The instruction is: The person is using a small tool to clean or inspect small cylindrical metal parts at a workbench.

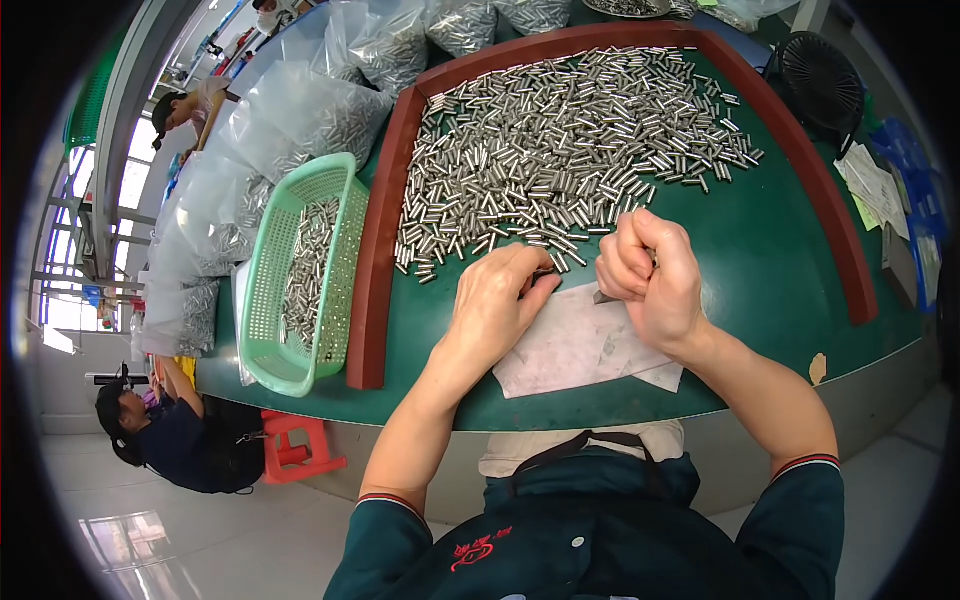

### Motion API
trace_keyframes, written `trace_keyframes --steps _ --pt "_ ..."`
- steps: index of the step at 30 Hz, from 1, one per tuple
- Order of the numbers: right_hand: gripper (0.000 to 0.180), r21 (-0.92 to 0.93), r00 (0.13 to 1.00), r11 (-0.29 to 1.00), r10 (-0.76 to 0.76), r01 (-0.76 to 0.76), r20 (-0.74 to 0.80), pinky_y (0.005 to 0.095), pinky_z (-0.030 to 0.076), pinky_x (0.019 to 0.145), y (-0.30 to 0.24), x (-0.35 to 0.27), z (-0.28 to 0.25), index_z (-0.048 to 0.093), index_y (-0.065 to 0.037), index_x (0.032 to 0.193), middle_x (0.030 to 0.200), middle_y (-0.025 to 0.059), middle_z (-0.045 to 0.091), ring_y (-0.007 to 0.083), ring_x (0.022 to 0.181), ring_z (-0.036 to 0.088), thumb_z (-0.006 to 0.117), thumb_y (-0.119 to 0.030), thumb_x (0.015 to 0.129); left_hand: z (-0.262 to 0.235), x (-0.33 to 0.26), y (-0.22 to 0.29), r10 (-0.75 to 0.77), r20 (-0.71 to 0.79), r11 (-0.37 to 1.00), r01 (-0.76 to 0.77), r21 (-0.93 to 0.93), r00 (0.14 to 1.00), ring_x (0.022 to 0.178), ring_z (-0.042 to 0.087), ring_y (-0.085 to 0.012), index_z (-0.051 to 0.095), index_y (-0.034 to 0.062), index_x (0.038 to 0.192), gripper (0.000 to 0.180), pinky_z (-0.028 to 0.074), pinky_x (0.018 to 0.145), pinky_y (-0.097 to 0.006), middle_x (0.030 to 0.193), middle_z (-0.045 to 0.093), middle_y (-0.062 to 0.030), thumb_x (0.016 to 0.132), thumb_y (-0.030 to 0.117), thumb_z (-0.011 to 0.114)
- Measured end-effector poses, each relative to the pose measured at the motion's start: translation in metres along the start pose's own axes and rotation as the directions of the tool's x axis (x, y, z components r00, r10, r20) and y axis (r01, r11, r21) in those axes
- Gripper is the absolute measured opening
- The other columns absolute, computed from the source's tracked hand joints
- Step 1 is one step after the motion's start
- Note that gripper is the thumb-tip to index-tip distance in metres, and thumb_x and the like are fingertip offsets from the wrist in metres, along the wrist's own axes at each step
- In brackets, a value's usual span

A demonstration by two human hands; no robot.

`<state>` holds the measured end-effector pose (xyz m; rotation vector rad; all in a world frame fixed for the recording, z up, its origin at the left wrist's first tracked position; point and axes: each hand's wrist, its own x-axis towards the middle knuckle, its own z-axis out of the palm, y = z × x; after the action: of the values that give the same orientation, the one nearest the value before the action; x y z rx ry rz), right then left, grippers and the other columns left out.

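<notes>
A big heap of small shiny metal cylinders lies on the green table top, bordered by a dark red raised frame. My left hand rests palm down at the near edge of the heap, its fingertips pinching a cylinder. My right hand is closed into a fist just right of it, with metal pieces showing between its fingers. Under both hands lies a whitish sheet of paper.
A light green plastic basket with several cylinders stands left of the frame. Clear plastic bags of cylinders pile up at the back left. A black fan and papers are at right. Another person sits at lower left.
</notes>
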<state>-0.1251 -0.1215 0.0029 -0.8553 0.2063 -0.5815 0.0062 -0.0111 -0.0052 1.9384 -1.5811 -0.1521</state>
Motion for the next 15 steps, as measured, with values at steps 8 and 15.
trace_keyframes --steps 8,15 --pt "0.036 0.008 1.0 1.0 0.009 -0.009 -0.007 0.0236 0.018 0.039 0.001 0.001 0.0 0.026 -0.01 0.051 0.043 -0.0016 0.027 0.0073 0.04 0.02 0.033 -0.022 0.085 -0.004 -0.005 -0.003 0.053 0.016 0.989 -0.055 0.135 0.998 0.049 0.052 -0.0177 0.058 0.0009 0.073 0.011 0.041 0.045 -0.029 0.061 0.052 -0.0074 0.063 -0.001 0.062" --pt "0.037 0.0 1.0 1.0 -0.001 0.001 -0.01 0.0238 0.018 0.039 0.0 0.001 0.0 0.027 -0.009 0.051 0.043 -0.0014 0.027 0.0072 0.04 0.02 0.033 -0.022 0.085 -0.008 -0.007 0.006 0.112 -0.049 0.989 -0.116 -0.089 0.993 0.055 0.054 -0.0202 0.056 0.0012 0.071 0.011 0.044 0.049 -0.029 0.064 0.053 -0.0069 0.062 -0.005 0.059"
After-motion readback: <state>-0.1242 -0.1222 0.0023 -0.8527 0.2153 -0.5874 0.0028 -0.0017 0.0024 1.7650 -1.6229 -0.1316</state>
